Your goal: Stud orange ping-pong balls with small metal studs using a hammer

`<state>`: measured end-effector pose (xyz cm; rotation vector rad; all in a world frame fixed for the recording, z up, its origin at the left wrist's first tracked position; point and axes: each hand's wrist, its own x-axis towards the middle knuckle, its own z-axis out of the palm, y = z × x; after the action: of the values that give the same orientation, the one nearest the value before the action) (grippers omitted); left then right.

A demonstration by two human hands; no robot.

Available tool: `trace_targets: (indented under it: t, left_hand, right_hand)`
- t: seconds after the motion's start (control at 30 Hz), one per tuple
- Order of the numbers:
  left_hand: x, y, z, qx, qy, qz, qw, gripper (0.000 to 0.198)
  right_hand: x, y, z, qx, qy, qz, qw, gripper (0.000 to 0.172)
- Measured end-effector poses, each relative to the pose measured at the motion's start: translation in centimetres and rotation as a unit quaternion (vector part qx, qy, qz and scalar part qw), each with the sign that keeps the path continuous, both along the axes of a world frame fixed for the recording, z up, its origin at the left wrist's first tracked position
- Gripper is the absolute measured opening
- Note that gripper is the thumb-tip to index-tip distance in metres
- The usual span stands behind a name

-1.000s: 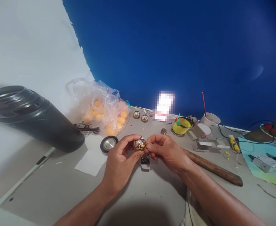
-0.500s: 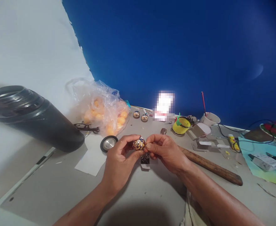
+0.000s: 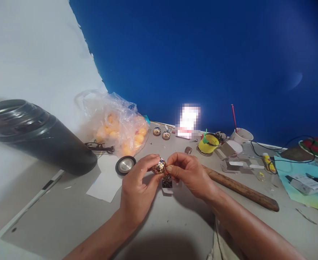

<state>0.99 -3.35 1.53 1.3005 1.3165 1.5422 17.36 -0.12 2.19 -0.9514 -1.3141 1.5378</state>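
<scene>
A small shiny ball (image 3: 159, 166) with a gold and dark studded-looking surface sits between the thumb and fingers of my left hand (image 3: 138, 180), raised over the table. My right hand (image 3: 190, 173) is closed in a pinch at the ball's right side, thumb against forefinger. Whatever lies between those fingertips is too small to make out. Just below the ball stands a little open box (image 3: 167, 183) full of small dark shiny pieces. Two similar balls, one on the left (image 3: 157, 131) and another beside it (image 3: 166, 135), rest farther back.
A dark flask (image 3: 53, 141) stands at left, near a round lid (image 3: 125, 165) and white paper (image 3: 104, 184). Behind are a plastic bag of orange balls (image 3: 121, 133) and a bright blurred screen (image 3: 188, 121). A wooden handle (image 3: 243, 189) and yellow container (image 3: 208, 144) lie right.
The ball has turned slightly in my left hand and shifted a little left. My right hand's pinch stays close against its right side. The view has shifted slightly.
</scene>
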Motion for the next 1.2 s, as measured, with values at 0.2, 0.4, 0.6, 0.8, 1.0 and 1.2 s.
trace_targets:
  t: [0.2,0.4,0.6,0.8,1.0,1.2]
  left_hand:
    - [-0.2,-0.1,0.2,-0.044,0.046,-0.041,0.997,0.029]
    - [-0.2,-0.1,0.5,-0.075,0.007,-0.090,0.993,0.026]
    - [-0.4,0.5,0.4,-0.166,-0.112,-0.180,0.963,0.034]
    - [-0.2,0.8,0.2,-0.218,-0.219,-0.248,0.918,0.041]
    - [-0.2,1.0,0.3,-0.250,-0.269,-0.244,0.897,0.029]
    - [-0.4,1.4,0.1,-0.257,-0.283,-0.191,0.904,0.028]
  right_hand:
    - [0.7,0.0,1.1,0.093,-0.108,0.009,0.990,0.009]
    - [1.1,0.1,1.0,0.067,-0.100,0.031,0.992,0.018]
    - [1.5,0.6,0.5,0.016,-0.107,0.045,0.993,0.033]
    - [4.4,1.7,2.5,0.048,-0.220,0.054,0.973,0.028]
    - [7.4,1.6,5.5,0.179,-0.589,0.038,0.787,0.016]
    - [4.9,1.1,3.6,0.221,-0.609,0.059,0.760,0.014]
